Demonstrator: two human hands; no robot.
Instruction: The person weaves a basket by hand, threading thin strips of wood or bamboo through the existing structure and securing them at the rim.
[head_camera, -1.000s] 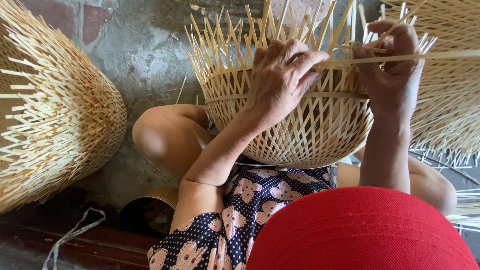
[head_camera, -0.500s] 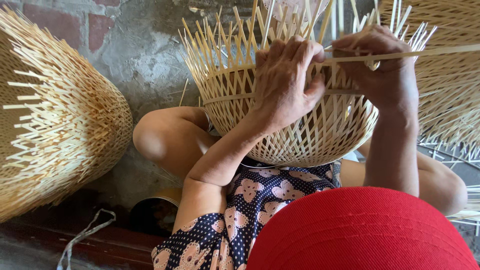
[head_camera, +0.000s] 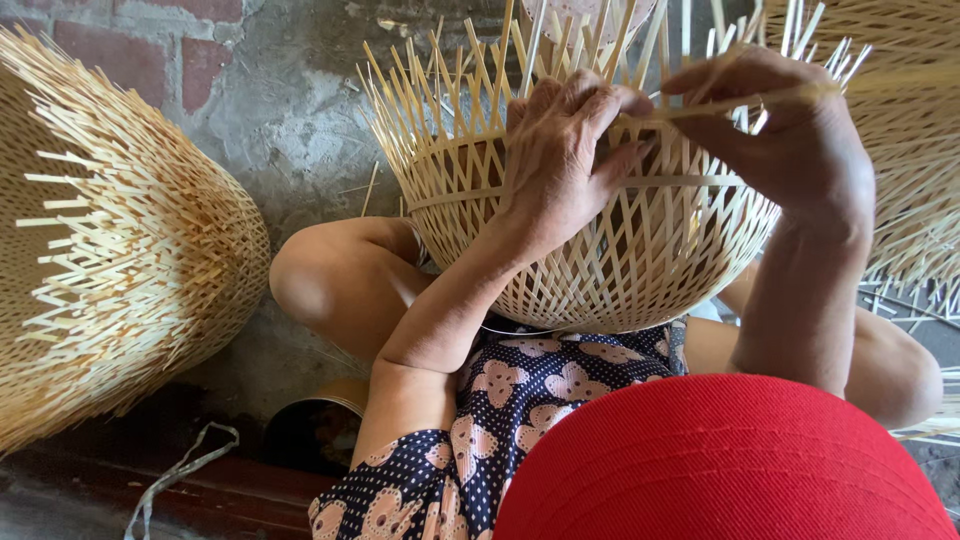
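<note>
Nearest us sits the red woven cap brim (head_camera: 720, 465). Just beyond it, on our lap, rests the half-woven pale bamboo basket (head_camera: 600, 260) — its loose upright strips fan outward. Our left hand (head_camera: 560, 165) presses flat on its wall, fingers closed over the strips; our right hand (head_camera: 790, 140) pinches a thin bamboo strip (head_camera: 740, 100) at its rim. Left of the basket lies a larger finished bamboo basket (head_camera: 110, 270); behind the basket, a rough grey plastered brick wall (head_camera: 280, 100).
</note>
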